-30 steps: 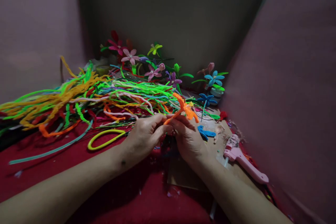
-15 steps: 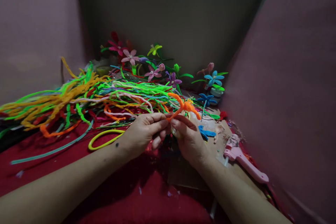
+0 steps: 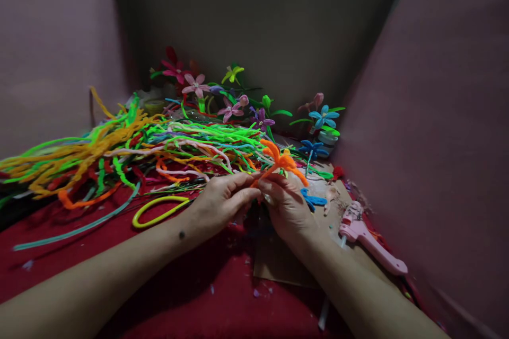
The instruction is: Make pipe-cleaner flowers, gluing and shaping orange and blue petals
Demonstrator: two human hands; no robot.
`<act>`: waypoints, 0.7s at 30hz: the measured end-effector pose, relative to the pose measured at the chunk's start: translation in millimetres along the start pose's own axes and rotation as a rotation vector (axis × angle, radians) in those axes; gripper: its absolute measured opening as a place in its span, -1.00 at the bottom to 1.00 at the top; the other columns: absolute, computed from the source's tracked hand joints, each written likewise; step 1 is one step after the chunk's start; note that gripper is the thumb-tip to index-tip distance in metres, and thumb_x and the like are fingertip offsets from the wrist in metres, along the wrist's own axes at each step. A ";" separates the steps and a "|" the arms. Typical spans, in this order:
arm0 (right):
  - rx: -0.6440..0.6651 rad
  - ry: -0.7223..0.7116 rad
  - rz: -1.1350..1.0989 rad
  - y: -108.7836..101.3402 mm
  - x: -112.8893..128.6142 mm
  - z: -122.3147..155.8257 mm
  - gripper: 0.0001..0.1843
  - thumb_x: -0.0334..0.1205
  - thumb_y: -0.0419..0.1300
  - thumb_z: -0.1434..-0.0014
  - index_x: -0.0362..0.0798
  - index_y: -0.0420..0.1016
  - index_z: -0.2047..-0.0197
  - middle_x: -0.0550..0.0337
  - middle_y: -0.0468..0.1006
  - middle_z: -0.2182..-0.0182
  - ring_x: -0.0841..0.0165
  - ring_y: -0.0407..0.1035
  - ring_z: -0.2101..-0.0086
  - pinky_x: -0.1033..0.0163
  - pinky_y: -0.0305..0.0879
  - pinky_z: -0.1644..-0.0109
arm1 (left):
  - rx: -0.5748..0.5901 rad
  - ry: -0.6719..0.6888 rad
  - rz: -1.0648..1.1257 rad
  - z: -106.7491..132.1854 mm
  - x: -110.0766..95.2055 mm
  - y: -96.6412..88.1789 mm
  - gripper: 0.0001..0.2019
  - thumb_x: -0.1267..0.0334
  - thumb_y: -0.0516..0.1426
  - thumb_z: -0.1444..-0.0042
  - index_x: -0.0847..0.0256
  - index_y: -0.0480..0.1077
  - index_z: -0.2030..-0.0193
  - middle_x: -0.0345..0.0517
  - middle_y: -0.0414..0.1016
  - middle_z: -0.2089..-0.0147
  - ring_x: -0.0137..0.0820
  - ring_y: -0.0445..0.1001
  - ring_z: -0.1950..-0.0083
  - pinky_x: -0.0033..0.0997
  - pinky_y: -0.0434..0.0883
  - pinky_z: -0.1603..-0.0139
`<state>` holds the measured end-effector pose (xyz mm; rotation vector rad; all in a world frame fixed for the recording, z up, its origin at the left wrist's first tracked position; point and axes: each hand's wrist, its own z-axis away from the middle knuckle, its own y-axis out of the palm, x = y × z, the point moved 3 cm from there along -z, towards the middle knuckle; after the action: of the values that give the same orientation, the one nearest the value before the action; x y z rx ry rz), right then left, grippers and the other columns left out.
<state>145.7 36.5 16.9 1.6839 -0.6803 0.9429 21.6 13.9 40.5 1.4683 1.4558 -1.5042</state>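
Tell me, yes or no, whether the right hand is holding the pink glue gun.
No, the pink glue gun lies off to the side, while the right hand holds the orange flower.

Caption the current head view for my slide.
Left hand and right hand hold a fuzzy orange pipe-cleaner flower, left of a pink plastic glue gun.

Toward 6 o'clock from the left hand (image 3: 220,201) and right hand (image 3: 288,206), a free lane crosses the red surface (image 3: 222,296). Heaped stems (image 3: 139,137) bar 10; a yellow loop (image 3: 161,199) lies at 9. Flowers (image 3: 230,110) stand across 11 to 12, a blue piece (image 3: 314,201) crowds 3, a pink glue gun (image 3: 363,234) blocks 4.
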 end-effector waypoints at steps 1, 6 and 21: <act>0.000 0.000 -0.004 0.2 -0.2 0.2 -0.91 -0.33 0.30 0.13 -0.06 0.58 0.44 0.27 0.48 0.56 0.47 0.20 0.52 0.32 0.15 0.38 | -0.065 0.085 -0.126 0.6 -0.8 -0.4 -0.84 0.22 0.10 -0.09 0.27 0.41 0.29 -0.24 0.36 0.54 -0.53 0.29 0.55 -0.56 0.23 0.51; -0.041 -0.033 0.008 2.0 -1.0 0.7 -0.92 -0.35 0.31 0.17 -0.08 0.58 0.48 0.29 0.46 0.58 0.51 0.17 0.56 0.36 0.13 0.43 | -0.153 0.187 -0.270 2.4 2.0 2.0 -0.83 0.29 0.04 -0.11 0.25 0.35 0.46 -0.26 0.30 0.57 -0.53 0.27 0.54 -0.56 0.21 0.48; 0.088 -0.016 0.016 10.3 3.9 7.5 -0.88 -0.27 0.32 0.08 -0.01 0.60 0.37 0.29 0.55 0.51 0.46 0.32 0.48 0.29 0.25 0.25 | 0.188 -0.168 0.610 -2.0 8.9 2.6 -0.77 0.21 0.13 -0.09 0.30 0.32 0.50 -0.31 0.27 0.71 -0.66 0.11 0.76 -0.65 0.07 0.70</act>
<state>141.4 26.3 24.3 1.7668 -0.6726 0.9846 22.6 17.6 31.8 1.6515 0.6856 -1.3496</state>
